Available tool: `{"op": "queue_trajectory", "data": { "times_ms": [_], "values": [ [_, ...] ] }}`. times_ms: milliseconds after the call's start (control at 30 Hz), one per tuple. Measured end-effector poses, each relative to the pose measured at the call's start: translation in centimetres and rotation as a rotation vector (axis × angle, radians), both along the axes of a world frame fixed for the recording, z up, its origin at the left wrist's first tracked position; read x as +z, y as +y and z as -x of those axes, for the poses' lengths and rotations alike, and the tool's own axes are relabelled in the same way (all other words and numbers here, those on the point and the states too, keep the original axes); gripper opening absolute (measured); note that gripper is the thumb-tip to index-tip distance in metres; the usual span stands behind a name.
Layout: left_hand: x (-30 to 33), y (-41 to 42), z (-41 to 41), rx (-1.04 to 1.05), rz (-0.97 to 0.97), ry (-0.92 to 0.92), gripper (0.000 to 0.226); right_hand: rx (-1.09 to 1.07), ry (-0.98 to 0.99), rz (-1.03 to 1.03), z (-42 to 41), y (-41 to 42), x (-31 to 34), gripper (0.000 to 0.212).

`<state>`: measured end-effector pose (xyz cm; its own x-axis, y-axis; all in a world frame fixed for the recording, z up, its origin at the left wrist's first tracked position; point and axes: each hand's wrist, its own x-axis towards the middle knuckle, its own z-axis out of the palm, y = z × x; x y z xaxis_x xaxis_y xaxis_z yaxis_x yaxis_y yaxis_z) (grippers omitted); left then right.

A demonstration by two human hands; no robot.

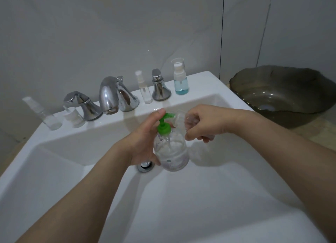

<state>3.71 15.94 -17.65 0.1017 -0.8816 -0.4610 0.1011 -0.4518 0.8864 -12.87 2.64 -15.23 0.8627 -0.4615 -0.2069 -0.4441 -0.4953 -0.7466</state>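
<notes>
Over the white sink (181,197) my left hand (143,139) grips a clear pump bottle (172,152) with a green pump head (164,124). One fingertip of that hand rests on top of the pump. My right hand (205,122) holds a small clear container (183,120) tilted at the green nozzle's tip. The container is see-through and partly hidden by my fingers.
On the sink's back ledge stand a chrome spout (109,95) with two chrome handles (83,104) (160,86), several small clear spray bottles (143,87), and a bottle with blue liquid (181,77). A dark glass bowl basin (283,90) sits right. The drain (145,166) lies below the bottle.
</notes>
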Motion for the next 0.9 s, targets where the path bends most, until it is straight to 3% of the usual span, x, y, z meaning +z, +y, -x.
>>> {"op": "queue_trajectory", "data": {
  "times_ms": [233, 700, 900],
  "values": [
    [-0.1, 0.1, -0.3, -0.044, 0.073, 0.072, 0.048, 0.043, 0.097, -0.032, 0.2, 0.4, 0.3, 0.013],
    [0.4, -0.1, -1.3, -0.111, 0.014, 0.105, 0.069, -0.027, -0.072, 0.061, -0.2, 0.2, 0.3, 0.015],
    [0.1, -0.1, -1.2, -0.107, 0.044, 0.097, 0.066, -0.039, -0.072, 0.065, -0.1, 0.1, 0.2, 0.015]
  ]
}}
